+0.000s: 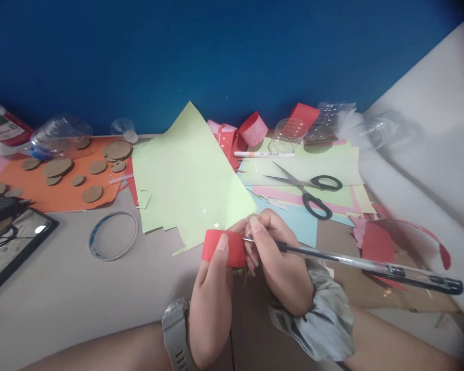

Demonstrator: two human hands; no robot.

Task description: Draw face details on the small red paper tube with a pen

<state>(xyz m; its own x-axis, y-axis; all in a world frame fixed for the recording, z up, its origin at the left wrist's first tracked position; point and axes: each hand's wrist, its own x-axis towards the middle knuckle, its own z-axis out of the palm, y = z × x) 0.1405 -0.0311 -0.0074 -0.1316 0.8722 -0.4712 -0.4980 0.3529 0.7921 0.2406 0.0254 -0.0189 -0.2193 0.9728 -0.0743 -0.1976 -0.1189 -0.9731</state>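
Observation:
In the lower middle, my left hand (212, 299), with a grey watch on its wrist, is closed on a small red paper band (235, 250). Its thumb presses the front of the band. Close by on the right, my right hand (276, 252) has its thumb and fingers bent together beside the band's end. A clear pen (344, 260) with a black end runs through this hand, its metal tip at the band's right edge. Whether the tip touches the band I cannot tell. Behind both hands lies a large pale green paper sheet (185, 170).
Scissors (305, 185) and a white marker (263, 154) lie on stacked coloured papers at right. Cardboard discs (58, 167) rest on orange paper (19, 190) at left. A tape ring (113, 236) and a phone-like device (19, 242) are nearer. Plastic bottle pieces (62, 135) stand along the blue wall (224, 56).

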